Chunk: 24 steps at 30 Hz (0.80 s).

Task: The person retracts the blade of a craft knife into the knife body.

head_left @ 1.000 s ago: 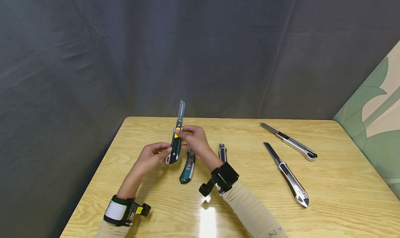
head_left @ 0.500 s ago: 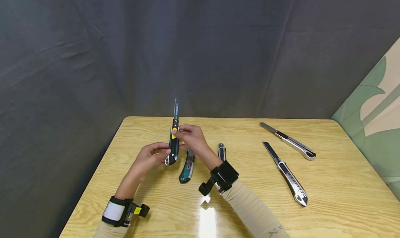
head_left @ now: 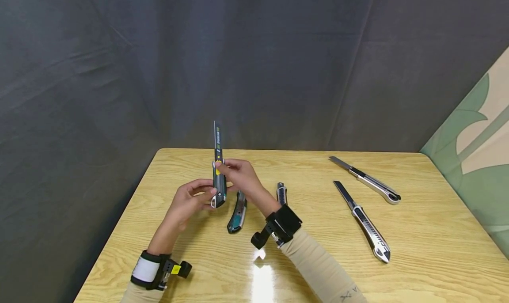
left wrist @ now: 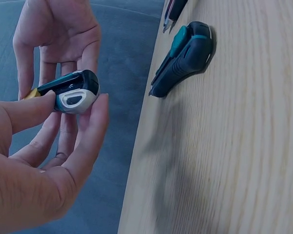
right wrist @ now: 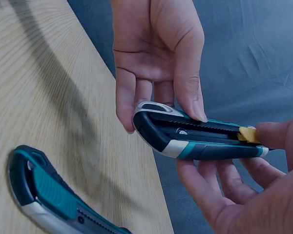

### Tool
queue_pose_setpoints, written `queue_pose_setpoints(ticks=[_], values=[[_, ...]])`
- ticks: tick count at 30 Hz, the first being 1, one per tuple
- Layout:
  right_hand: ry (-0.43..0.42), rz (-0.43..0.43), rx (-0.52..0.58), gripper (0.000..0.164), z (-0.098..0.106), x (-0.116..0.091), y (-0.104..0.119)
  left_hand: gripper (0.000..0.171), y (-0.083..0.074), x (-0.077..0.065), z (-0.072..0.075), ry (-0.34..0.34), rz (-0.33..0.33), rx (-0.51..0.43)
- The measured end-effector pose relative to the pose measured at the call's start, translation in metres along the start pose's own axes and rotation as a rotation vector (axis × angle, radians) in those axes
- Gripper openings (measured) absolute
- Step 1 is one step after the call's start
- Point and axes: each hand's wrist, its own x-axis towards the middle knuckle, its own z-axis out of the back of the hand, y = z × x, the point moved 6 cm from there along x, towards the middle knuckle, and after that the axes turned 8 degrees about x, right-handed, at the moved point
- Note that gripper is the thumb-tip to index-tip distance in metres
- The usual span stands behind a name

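Both hands hold a black and teal utility knife upright above the table, its long blade pointing up. My left hand pinches the pale looped butt end between thumb and fingers. Higher up, my right hand has its thumb on the yellow slider, with its fingers behind the handle. Seen from the left wrist, the butt end faces the camera and the blade is hidden. Just below the hands a second teal and black utility knife lies on the wood.
A smaller grey utility knife lies partly behind the right wrist. At the right, two silver utility knives with blades out, one nearer and one farther, lie on the wooden table. A dark curtain hangs behind the table.
The held utility knife has turned from leaning right to nearly upright, its blade tip swinging left and slightly up. Both hands keep their hold; the other utility knives lie as before.
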Motion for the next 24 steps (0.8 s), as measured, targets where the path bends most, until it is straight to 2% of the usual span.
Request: queue_pose_setpoints(ticks=[7,12,24], values=[[-0.061,0.012,0.066,0.029,0.0021,-0.0003,-0.0033,0.037,0.0004,-0.0006,-0.0006,0.007,-0.009,0.013],[-0.071,0.038,0.101,0.027,0.0035,-0.001,-0.0027,0.037,0.0002,-0.0003,-0.0017,0.015,-0.012,0.009],[-0.094,0.005,0.12,0.02,0.0045,-0.0027,-0.0067,0.037,0.0034,-0.0021,-0.0042,0.017,0.002,0.015]])
